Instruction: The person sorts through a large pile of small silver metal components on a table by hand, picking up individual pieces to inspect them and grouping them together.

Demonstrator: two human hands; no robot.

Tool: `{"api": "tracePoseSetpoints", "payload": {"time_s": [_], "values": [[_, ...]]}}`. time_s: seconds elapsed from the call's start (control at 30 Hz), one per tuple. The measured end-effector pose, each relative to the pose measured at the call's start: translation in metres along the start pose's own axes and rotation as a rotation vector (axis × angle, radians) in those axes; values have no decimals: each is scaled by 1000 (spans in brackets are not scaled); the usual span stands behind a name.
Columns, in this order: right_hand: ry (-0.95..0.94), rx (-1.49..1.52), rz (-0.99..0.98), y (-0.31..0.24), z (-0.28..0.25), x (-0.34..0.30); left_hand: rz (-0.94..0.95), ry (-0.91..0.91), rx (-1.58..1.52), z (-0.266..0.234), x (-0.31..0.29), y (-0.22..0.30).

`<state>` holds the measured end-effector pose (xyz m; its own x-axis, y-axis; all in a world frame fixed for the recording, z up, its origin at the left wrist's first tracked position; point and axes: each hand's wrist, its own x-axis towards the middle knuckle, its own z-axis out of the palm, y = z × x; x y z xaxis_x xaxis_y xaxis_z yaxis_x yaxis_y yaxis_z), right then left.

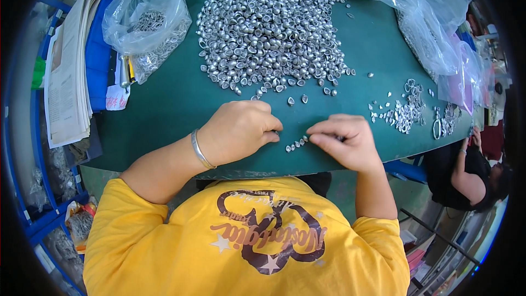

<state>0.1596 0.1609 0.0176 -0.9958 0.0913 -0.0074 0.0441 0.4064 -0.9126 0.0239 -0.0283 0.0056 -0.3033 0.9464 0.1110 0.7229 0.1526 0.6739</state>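
Observation:
My left hand (246,126), with a silver bangle (200,149) at the wrist, is closed in a pinch over the green table. What its fingertips hold is too small to make out. A short slanting row of small silver metal pieces (296,144), rounded and hollow like little cups, lies between my hands. At the right end of that row, my right hand (345,137) is closed with thumb and forefinger close together. Some silver shows inside its curled fingers, partly hidden. Two loose pieces (297,100) lie just beyond my hands, in front of a large heap of the same pieces (268,33).
Left of the heap sits a clear plastic bag (147,19) of metal parts, beside a blue bin (101,49) and stacked papers (66,71). Flat silver parts (405,112) lie at the right, below a large plastic bag (427,16). Another person (466,175) sits at far right.

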Motion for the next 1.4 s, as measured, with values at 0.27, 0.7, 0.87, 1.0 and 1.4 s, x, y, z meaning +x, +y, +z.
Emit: {"api": "tracePoseSetpoints", "payload": {"time_s": [0.27,0.7,0.87,1.0,1.4], "values": [[107,378,170,16,-2,-12,-230,47,-809,-6,8,2],[122,-246,-138,8,19,-6,191,16,16,17,-3,13],[0,420,145,5,0,-9,170,49,1,20,-2,11],[-39,-358,-153,-4,21,-6,-108,11,-396,2,7,12],[-65,-126,-205,-3,18,-4,-523,-63,-1909,-6,9,-14]]}}
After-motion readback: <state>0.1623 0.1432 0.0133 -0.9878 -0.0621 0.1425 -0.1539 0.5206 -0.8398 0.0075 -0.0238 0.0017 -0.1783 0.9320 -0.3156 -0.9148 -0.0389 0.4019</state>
